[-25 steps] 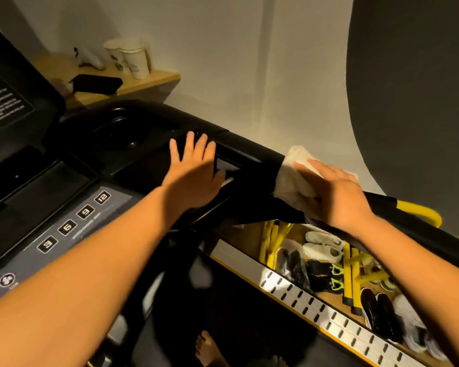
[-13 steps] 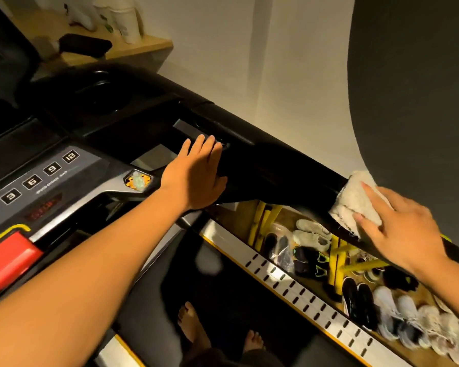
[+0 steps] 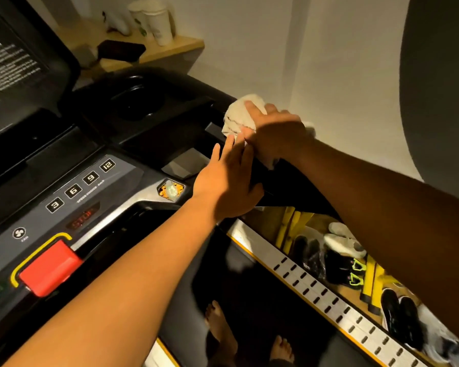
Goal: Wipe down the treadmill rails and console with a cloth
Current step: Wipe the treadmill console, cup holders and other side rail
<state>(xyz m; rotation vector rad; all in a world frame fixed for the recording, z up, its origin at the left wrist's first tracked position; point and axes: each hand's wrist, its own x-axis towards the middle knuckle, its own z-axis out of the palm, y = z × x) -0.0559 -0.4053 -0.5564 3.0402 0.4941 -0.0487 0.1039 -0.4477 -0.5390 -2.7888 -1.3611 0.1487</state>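
We are looking down at the console, whose numbered buttons and red stop key are lying at the far left, well apart from the cloth. Our left hand is resting flat where the console's right corner meets the rail. Its fingers are straight and released, holding nothing, and its fingertips are reaching just beside the cloth's lower edge, perhaps touching it.

The cloth is sitting bunched on the black top of that corner, to the right of the cup holder. Our right hand is gripping it from above, palm pressing down, with cloth showing both ahead of the fingers and below the heel of the hand. The rail is running with its long axis from this corner down toward the lower right, passing under our right forearm.

We are judging that the coming stroke turns on this: the cloth is lying at the rail's upper end, so the console is spreading away to its left and the rail is stretching back toward us on the right. The right hand, already on the cloth, is the nearer one for either direction. The left hand is lying in the path of a leftward sweep.
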